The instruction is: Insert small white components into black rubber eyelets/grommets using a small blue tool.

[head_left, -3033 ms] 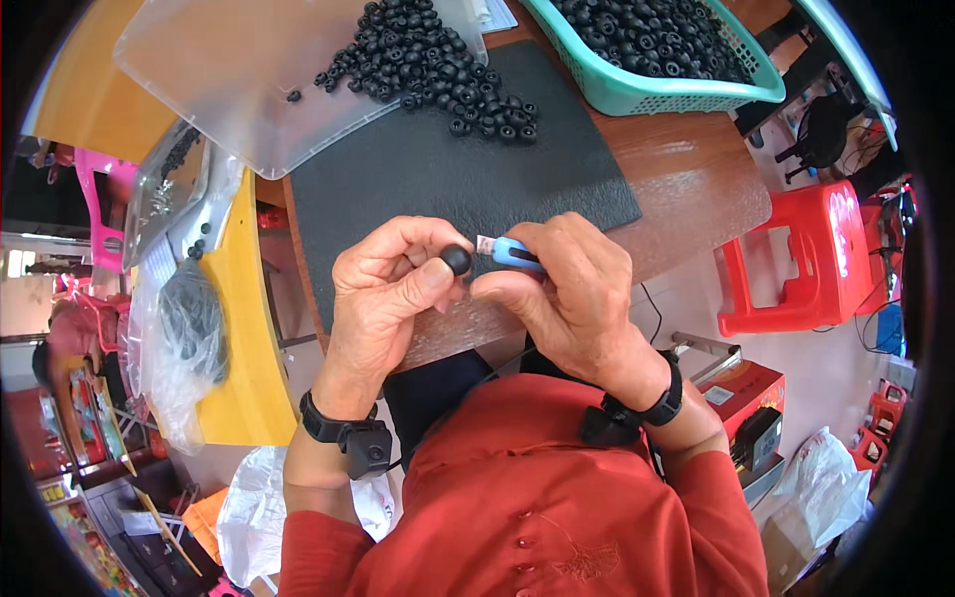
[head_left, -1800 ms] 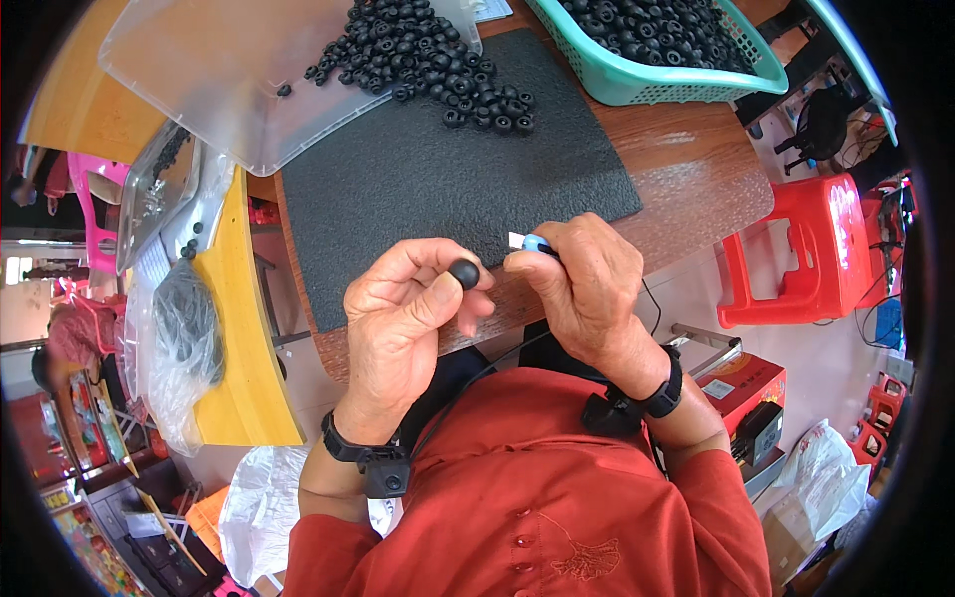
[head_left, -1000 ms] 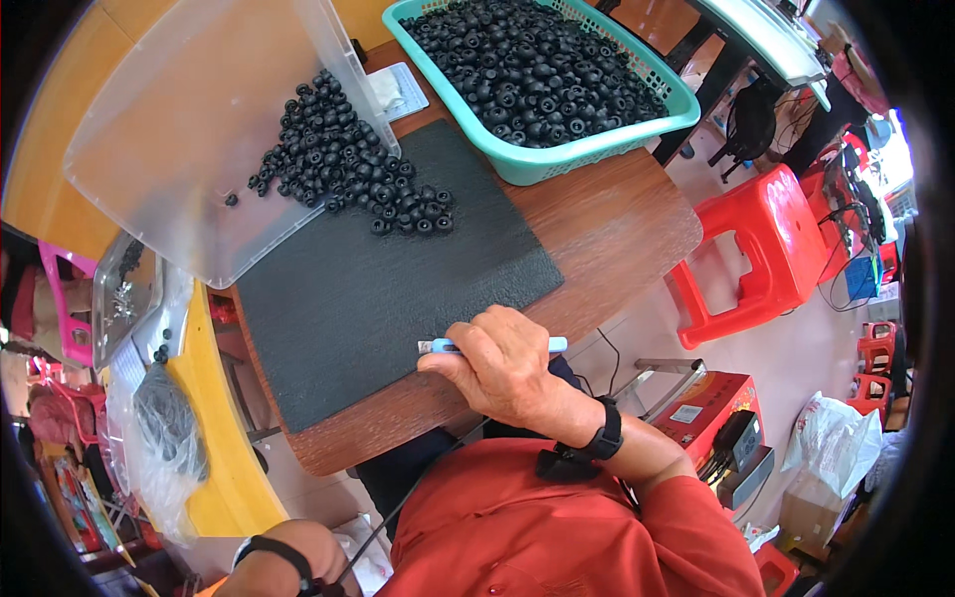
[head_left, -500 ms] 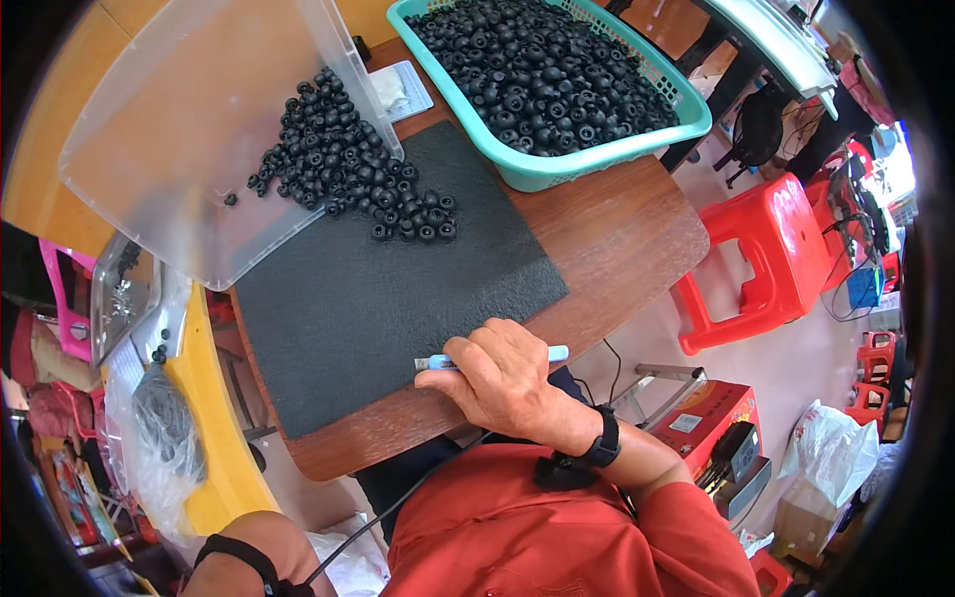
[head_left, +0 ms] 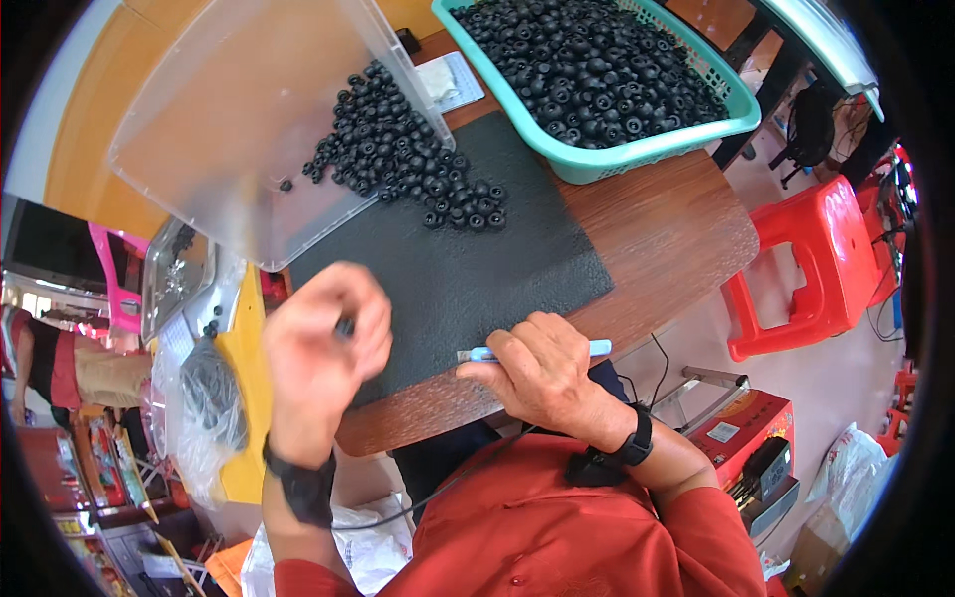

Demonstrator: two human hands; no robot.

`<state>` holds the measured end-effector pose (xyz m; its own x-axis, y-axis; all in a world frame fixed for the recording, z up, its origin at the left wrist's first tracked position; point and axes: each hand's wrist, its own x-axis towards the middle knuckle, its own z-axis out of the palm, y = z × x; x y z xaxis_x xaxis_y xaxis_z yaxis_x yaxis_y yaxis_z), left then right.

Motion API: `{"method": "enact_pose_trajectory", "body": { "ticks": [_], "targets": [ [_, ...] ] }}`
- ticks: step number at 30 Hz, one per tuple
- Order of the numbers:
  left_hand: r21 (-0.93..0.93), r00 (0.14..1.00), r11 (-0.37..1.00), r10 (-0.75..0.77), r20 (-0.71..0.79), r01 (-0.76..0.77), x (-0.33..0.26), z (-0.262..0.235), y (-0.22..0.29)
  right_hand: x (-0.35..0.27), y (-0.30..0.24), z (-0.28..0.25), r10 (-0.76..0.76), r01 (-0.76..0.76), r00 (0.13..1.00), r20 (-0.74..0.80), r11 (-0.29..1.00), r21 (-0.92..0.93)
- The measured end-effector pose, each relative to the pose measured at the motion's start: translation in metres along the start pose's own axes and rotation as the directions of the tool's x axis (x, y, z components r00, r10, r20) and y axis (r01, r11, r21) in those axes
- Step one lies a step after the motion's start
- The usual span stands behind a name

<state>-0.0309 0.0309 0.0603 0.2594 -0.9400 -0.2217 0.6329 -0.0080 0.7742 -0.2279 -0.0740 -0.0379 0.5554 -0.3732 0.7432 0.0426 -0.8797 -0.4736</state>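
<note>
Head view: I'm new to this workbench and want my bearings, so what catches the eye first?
The teal basket heaped with small black rings at the table's far right stands out first, then the loose black rings spilling from a clear tray onto the dark mat. Nearer, the right hand holds a light blue tool at the mat's edge, and the left hand is raised and blurred.

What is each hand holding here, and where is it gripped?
Right hand grips a light-blue tool around its middle, both ends showing. Left hand is blurred; something dark between its fingers, unclear.
</note>
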Motion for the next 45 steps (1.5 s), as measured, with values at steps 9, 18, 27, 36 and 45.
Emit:
{"method": "enact_pose_trajectory", "body": {
  "ticks": [9,18,27,36,45],
  "targets": [
    [0.976,0.904,0.208,0.426,-0.026,-0.07,0.091,-0.024,-0.031,0.003,-0.002,0.004,-0.003,0.003,1.0,-0.005,1.0,-0.02],
    [0.991,0.93,-0.134,0.361,0.073,-0.026,0.108,-0.029,-0.023,0.003,-0.001,0.003,0.009,-0.008,1.0,0.026,1.0,-0.021],
    [0.977,0.877,-0.213,0.462,0.129,-0.031,0.09,-0.051,-0.024,0.002,-0.001,0.006,0.009,-0.009,1.0,-0.001,0.999,-0.036],
    [0.408,0.959,0.908,0.031,-0.283,0.091,0.024,-0.023,-0.026,0.004,0.001,0.007,0.016,-0.017,1.0,-0.023,0.999,-0.048],
    [-0.023,0.997,1.0,-0.015,-0.082,0.014,-0.025,-0.001,-0.053,0.02,-0.011,-0.005,0.123,-0.119,0.991,-0.043,0.988,0.097]
  ]
}}
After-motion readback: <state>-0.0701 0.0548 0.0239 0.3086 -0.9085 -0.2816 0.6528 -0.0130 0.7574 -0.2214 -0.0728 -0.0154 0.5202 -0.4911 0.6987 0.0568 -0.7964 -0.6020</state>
